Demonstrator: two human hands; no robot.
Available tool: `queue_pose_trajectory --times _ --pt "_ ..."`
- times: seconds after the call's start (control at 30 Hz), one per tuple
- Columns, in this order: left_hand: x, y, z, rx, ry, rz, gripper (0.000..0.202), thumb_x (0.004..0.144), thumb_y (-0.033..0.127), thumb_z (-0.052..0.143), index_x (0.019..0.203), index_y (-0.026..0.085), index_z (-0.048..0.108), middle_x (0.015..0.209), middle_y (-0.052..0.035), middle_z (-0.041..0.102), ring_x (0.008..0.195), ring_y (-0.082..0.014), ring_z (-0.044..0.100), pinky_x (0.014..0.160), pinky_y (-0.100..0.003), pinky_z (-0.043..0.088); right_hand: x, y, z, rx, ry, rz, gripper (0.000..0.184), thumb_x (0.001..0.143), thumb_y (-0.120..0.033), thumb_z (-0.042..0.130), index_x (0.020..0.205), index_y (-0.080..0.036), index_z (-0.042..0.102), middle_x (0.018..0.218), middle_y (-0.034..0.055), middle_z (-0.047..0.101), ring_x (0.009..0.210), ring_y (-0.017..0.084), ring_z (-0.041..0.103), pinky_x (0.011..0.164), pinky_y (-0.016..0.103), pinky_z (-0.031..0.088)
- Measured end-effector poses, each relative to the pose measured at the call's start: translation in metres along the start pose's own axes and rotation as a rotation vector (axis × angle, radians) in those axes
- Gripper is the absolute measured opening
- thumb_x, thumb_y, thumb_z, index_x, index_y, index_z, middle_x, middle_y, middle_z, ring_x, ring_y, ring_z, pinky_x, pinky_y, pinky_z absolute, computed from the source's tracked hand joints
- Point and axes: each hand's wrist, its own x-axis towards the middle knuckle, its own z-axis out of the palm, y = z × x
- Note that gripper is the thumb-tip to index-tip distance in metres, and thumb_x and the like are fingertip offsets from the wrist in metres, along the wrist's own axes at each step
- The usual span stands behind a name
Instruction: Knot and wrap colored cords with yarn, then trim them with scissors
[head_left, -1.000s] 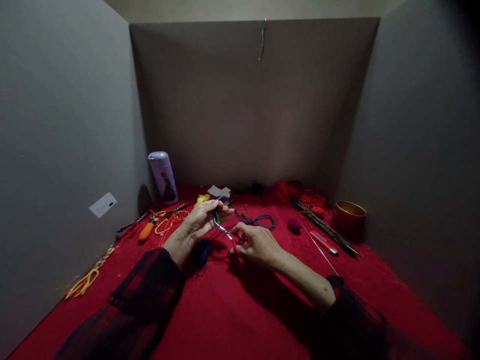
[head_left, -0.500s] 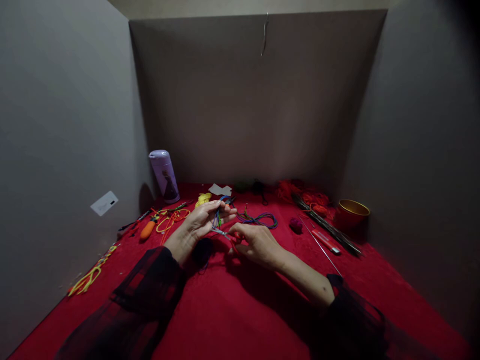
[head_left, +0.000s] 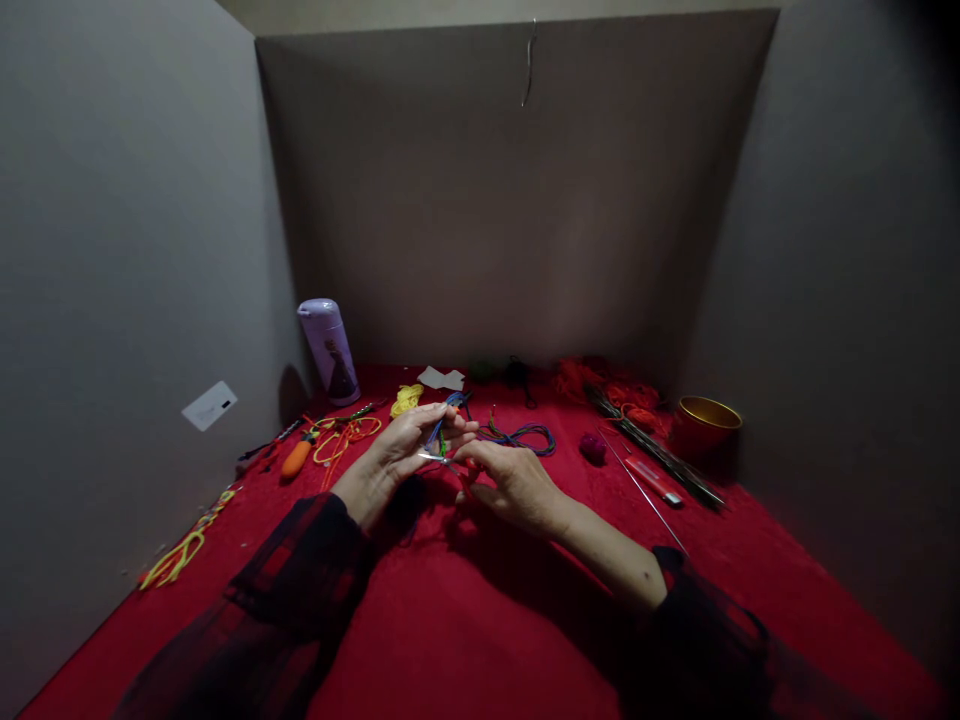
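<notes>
My left hand [head_left: 409,437] pinches a bundle of blue and green cords [head_left: 438,432] between thumb and fingers, palm partly turned up. The bundle's short lower ends hang over the palm. My right hand [head_left: 512,485] is closed on small scissors [head_left: 439,459] with red handles. Their metal blades point left and lie at the lower ends of the cords; whether they touch them is hard to tell. Beyond my right hand, a coil of blue, purple and green cord [head_left: 536,437] rests on the red cloth. A dark yarn ball [head_left: 409,497] sits in shadow below my left hand.
At left stand a lilac bottle [head_left: 330,350] and an orange-handled tool [head_left: 297,459] among orange and yellow cords [head_left: 349,435]. To the right are a magenta yarn ball [head_left: 592,448], a red cutter [head_left: 654,482], a long needle [head_left: 645,495], dark sticks [head_left: 660,450] and a gold-lined bowl [head_left: 705,414].
The scissors and both hands have shifted very slightly, with the blades a little higher and further left at the cord ends. Both grips stay the same.
</notes>
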Motion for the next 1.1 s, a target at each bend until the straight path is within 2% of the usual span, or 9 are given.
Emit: queue_pose_trajectory --times 0.1,0.17,0.33,0.43,0.6,0.9,1.1 --pt "0.001 0.001 -0.002 -0.034 -0.043 -0.048 0.015 0.079 0.015 0.055 0.069 0.012 0.066 0.072 -0.0097 0.07 0.081 -0.0236 0.068 0.078 -0.035 0.054 -0.001 0.003 0.001 -0.001 0.01 -0.002 0.027 0.079 -0.022 0.062 0.106 -0.023 0.058 0.088 0.0014 0.066 0.072 0.014 0.058 0.065 0.023 0.036" --pt "0.002 0.0 -0.004 -0.069 -0.061 -0.03 0.016 0.08 0.015 0.054 0.069 0.011 0.066 0.07 -0.0096 0.07 0.082 -0.0238 0.068 0.083 -0.037 0.053 -0.002 0.005 0.002 -0.007 0.002 -0.004 0.023 0.079 -0.017 0.06 0.102 -0.023 0.059 0.083 0.0001 0.066 0.067 0.012 0.056 0.062 0.022 0.034" --pt "0.004 -0.001 -0.006 -0.075 -0.075 -0.013 0.017 0.081 0.013 0.053 0.069 0.009 0.065 0.069 -0.0097 0.068 0.083 -0.0241 0.068 0.088 -0.04 0.051 -0.005 0.009 0.001 0.006 -0.017 -0.025 0.021 0.078 -0.009 0.055 0.094 -0.021 0.059 0.079 -0.0003 0.064 0.068 0.012 0.054 0.063 0.021 0.035" --pt "0.004 -0.002 -0.005 -0.08 -0.085 -0.033 0.016 0.081 0.013 0.054 0.069 0.009 0.064 0.068 -0.0091 0.067 0.085 -0.0253 0.068 0.087 -0.041 0.051 -0.009 0.012 0.0 0.018 -0.038 -0.025 0.014 0.078 -0.01 0.056 0.088 -0.02 0.059 0.077 -0.0003 0.063 0.068 0.012 0.054 0.063 0.021 0.035" --pt "0.003 -0.004 -0.001 -0.065 -0.081 -0.035 0.014 0.08 0.014 0.056 0.068 0.01 0.063 0.068 -0.0084 0.067 0.081 -0.0244 0.069 0.084 -0.039 0.053 -0.014 0.018 -0.006 -0.046 -0.08 -0.021 0.015 0.078 -0.006 0.053 0.086 -0.019 0.058 0.073 0.0 0.06 0.066 0.012 0.052 0.063 0.022 0.036" --pt "-0.001 -0.004 0.005 -0.022 -0.119 -0.055 0.015 0.079 0.014 0.057 0.065 0.01 0.063 0.068 -0.0095 0.067 0.078 -0.0229 0.069 0.074 -0.032 0.055 -0.01 0.006 -0.018 -0.047 -0.079 -0.113 0.026 0.078 -0.011 0.057 0.102 -0.021 0.057 0.093 0.0039 0.061 0.083 0.016 0.053 0.074 0.027 0.041" --pt "-0.004 -0.007 0.009 0.001 -0.094 -0.06 0.013 0.074 0.014 0.061 0.061 0.01 0.063 0.065 -0.0077 0.066 0.071 -0.0215 0.068 0.073 -0.032 0.054 -0.008 0.01 -0.016 -0.096 -0.079 -0.156 0.02 0.08 -0.008 0.054 0.095 -0.02 0.06 0.086 0.0043 0.062 0.078 0.015 0.054 0.07 0.027 0.041"
